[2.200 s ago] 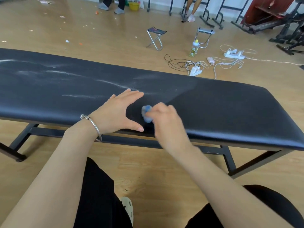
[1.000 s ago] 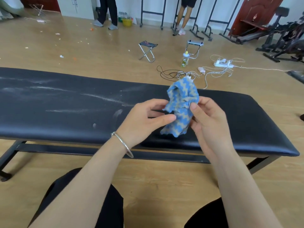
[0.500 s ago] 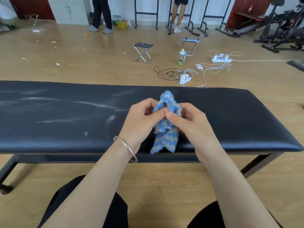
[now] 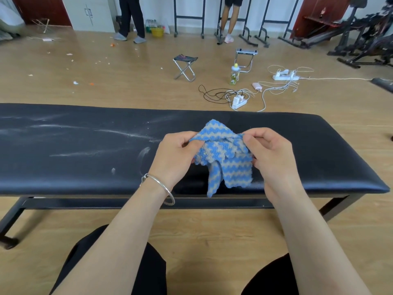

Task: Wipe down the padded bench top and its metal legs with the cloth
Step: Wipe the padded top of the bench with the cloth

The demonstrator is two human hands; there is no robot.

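Far side of the pale wood-plank floor (image 4: 202,233): small folding stool with crossed metal legs (image 4: 184,67), clear plastic bottle with a yellow cap (image 4: 234,74), coiled black cable (image 4: 212,95), white power strip (image 4: 239,102) with white cords trailing right. Scraps of litter on the floor to the left. Two people's legs by the back wall; dark exercise frames at right. Nothing lies between the hands and the bench.

Long black padded bench (image 4: 308,145) runs across the view; smooth, slightly glossy vinyl-like top with rounded edges. White dusty streaks (image 4: 119,133) and smudges mark its left half; the right half looks cleaner. Black metal legs (image 4: 10,220) and a rail show below the pad.

Fluffy blue-and-beige zigzag-striped cloth (image 4: 231,167) is held up over the near middle of the bench, bunched at the top, its loose ends hanging down toward the front edge.

Left hand (image 4: 174,158), thin silver bangle (image 4: 163,190) at the wrist, pinches the cloth's upper left edge with curled fingers and thumb. Right hand (image 4: 274,158) grips the upper right edge likewise, fingers curled round the fabric. Both hands are apart from the pad.
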